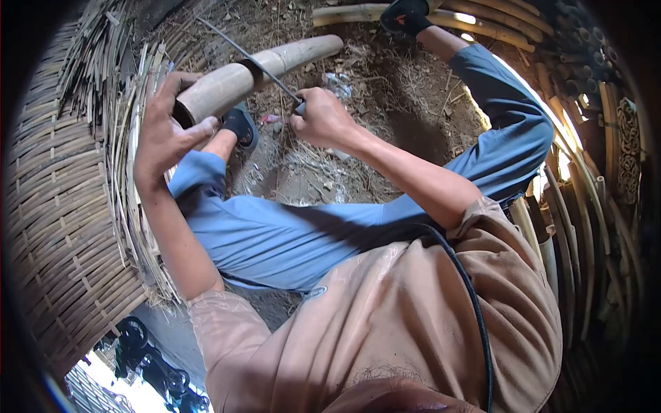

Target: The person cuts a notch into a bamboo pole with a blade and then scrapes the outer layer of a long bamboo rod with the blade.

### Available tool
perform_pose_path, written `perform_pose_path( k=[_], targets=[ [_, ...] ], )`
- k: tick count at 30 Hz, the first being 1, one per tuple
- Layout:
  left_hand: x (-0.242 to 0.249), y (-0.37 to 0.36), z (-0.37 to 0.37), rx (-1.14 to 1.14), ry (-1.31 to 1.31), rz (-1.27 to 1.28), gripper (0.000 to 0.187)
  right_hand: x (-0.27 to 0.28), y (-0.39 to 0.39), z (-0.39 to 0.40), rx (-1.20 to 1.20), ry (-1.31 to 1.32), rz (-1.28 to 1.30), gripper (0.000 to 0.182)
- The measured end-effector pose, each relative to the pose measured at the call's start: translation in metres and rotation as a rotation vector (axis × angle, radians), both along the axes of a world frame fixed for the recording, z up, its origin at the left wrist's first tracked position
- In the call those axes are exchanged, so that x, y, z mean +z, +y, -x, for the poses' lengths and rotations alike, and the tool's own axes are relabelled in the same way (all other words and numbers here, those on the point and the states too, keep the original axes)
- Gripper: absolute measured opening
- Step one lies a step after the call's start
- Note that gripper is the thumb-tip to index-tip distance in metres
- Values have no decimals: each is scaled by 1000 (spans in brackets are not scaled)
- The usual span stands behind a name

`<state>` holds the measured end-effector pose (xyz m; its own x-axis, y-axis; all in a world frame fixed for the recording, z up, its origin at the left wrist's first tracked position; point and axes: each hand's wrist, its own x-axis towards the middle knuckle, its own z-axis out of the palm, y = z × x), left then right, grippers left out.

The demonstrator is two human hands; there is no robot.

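A thick, pale bamboo pole (219,89) slants across the upper left, its hollow near end facing me. My left hand (165,127) is wrapped round that near end, with the fingers over the top and the thumb at the opening. In my right hand (320,118) is the dark handle of a long, thin blade (237,47). The blade crosses the pole at a dark gap or notch beyond my left hand. How deep the blade sits in the bamboo is hard to tell.
Woven bamboo panelling (62,206) and split strips (127,158) stand at the left. Bamboo poles (482,27) lie at the top right, and more pieces (571,227) stand at the right. Litter (337,84) and fibres cover the earth floor between my legs.
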<state>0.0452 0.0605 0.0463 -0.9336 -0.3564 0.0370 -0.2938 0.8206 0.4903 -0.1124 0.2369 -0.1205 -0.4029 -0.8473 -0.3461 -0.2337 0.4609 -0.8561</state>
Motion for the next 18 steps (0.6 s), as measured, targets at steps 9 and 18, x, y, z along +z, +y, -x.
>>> perform_pose_path(
  k=[9,18],
  targets=[
    [5,13,2,-26,18,34,54,-22,-31,31,-82,129,-32,29],
    [-1,5,-3,-37,-14,50,56,-62,-51,33,-176,129,-72,29]
  ],
)
